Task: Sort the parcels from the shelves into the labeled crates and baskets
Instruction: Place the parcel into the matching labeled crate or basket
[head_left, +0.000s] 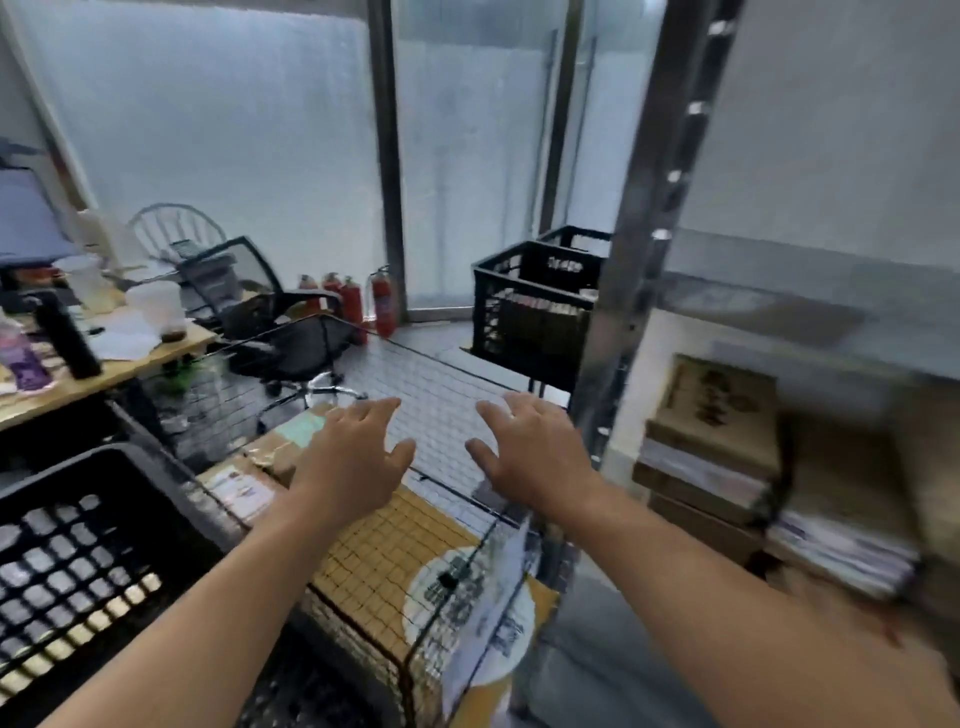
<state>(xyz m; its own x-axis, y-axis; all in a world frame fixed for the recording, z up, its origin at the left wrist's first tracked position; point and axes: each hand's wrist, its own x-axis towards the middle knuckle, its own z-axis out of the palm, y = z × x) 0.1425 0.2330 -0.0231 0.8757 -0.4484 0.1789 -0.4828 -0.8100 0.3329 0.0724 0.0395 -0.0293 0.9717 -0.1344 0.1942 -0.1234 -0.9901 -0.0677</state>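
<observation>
I've got left hand and right hand empty, fingers spread, over wire basket; cardboard parcels inside. Stacked boxes on shelf right of right hand.

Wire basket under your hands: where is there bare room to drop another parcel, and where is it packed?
The far end of the wire basket, beyond the left hand and right hand, shows bare mesh, bordered on the near side by brown parcels. The black crate at left shows its bare bottom. The shelf at right is crowded with stacked boxes.
</observation>
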